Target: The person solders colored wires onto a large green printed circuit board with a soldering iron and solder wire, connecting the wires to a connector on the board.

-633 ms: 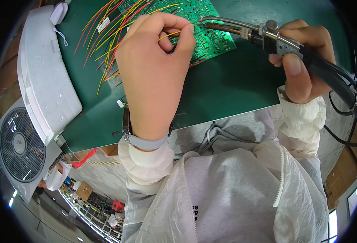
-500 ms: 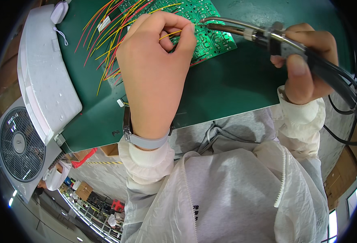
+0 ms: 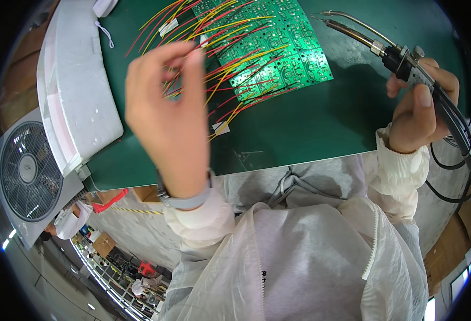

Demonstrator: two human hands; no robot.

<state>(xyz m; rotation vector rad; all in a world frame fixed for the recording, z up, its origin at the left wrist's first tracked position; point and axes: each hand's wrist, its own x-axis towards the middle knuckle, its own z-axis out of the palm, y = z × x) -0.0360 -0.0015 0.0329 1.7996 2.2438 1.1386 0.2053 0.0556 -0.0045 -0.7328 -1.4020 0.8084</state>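
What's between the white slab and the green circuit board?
Head view: the left hand, red and yellow wires and some green tabletop lie between the white slab and the circuit board.

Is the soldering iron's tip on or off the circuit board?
Off; the soldering iron's tip shows right of the circuit board, over the table.

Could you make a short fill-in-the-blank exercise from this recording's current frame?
1. The soldering iron is in the person's ____ hand.
2. The wires near the left hand are yellow and ____.
3. The circuit board is coloured ____.
4. The fan shows at the picture's ____ side.

Missing words: right; red; green; left.
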